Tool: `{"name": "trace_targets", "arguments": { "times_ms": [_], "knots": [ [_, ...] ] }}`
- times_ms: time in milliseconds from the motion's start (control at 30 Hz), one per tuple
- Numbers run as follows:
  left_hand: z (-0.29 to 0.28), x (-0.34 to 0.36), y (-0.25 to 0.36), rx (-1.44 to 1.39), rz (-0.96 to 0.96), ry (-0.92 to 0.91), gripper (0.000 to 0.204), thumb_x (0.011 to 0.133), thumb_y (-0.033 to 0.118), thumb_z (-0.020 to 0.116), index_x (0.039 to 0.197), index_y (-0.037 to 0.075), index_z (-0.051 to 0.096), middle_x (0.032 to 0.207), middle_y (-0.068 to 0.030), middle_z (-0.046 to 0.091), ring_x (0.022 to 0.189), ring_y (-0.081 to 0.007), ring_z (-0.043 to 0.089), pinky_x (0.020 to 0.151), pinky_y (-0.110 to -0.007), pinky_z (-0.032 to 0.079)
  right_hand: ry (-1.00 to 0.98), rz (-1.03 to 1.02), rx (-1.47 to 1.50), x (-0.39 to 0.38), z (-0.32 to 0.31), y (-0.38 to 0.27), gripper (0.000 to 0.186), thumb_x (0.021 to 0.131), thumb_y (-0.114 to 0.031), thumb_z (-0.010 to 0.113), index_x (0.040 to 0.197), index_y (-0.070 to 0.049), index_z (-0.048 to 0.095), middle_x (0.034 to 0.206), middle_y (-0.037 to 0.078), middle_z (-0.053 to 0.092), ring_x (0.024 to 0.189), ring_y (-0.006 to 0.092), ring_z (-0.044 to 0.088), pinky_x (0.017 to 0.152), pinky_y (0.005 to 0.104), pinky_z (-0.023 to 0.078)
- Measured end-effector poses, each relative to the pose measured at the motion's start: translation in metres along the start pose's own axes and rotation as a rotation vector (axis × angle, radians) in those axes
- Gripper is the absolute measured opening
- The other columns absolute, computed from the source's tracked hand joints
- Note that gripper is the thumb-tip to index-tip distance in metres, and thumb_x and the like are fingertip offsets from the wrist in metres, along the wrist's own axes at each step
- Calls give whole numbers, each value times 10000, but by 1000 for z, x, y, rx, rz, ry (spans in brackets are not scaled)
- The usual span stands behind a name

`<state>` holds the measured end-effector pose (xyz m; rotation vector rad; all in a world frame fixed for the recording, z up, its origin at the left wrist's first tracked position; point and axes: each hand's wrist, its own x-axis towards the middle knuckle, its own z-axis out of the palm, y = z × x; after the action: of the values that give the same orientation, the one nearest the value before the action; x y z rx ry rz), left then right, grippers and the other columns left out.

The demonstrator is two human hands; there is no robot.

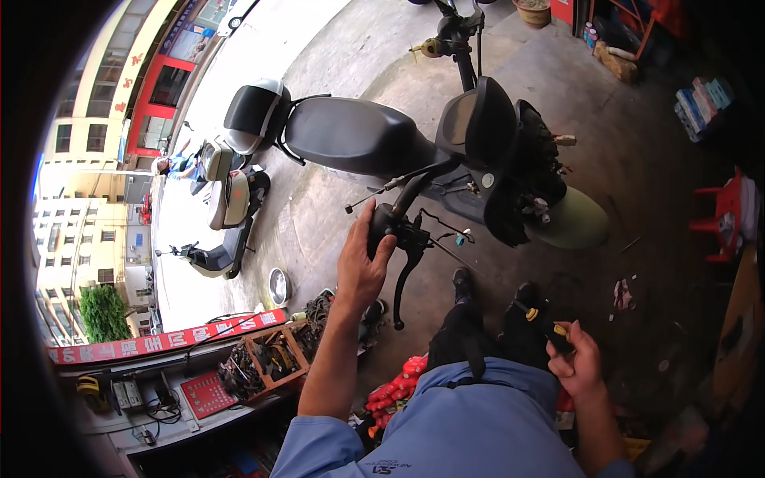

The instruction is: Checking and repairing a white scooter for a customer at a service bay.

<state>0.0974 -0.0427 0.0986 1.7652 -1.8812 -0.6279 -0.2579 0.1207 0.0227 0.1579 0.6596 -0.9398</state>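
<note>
My left hand (362,267) is wrapped round the black switch housing (384,227) at the near end of the scooter's handlebar (410,195). Beside my thumb a black brake lever (408,283) hangs down, with loose wires around the housing. My right hand (580,362) is closed on a black-and-yellow screwdriver (560,338), held low in front of my right leg, apart from the scooter. The scooter stands crosswise before me, its black seat (355,135) to the left. Its front (538,171) is stripped of panels, with wiring bare above a pale green front fender (574,219).
At the left, a workbench (171,406) carries a wooden parts box (275,354) and a red tray (209,396). A metal bowl (279,285) lies on the ground beyond. Another scooter (231,203) stands outside. To the right is a red plastic stool (721,219).
</note>
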Motion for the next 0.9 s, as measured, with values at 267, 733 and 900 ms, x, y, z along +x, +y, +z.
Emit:
{"name": "trace_targets", "arguments": {
  "times_ms": [267,733,900],
  "knots": [
    [1,-1,0,16,-6,11,584,929,309,565,1420,69,360,1252,-242,541,1140,-351,555,963,-376,418,178,-310,-716,2,14,5,309,969,-195,481,1212,-7,514,791,102,592,453,81,409,436,219,339],
    [1,-1,3,73,-70,-14,557,938,361,536,1409,116,367,1255,-226,547,1127,-383,559,937,-407,441,21,-39,-167,1,8,-8,289,943,-142,484,1194,-3,519,1009,102,557,539,111,461,509,226,362],
    [0,-2,5,107,-26,2,554,938,372,533,1405,119,375,1245,-226,547,1113,-381,565,917,-406,452,172,-622,-1149,6,18,6,277,965,-182,471,1165,-3,540,978,96,571,548,90,455,497,214,353]
  ]
}}
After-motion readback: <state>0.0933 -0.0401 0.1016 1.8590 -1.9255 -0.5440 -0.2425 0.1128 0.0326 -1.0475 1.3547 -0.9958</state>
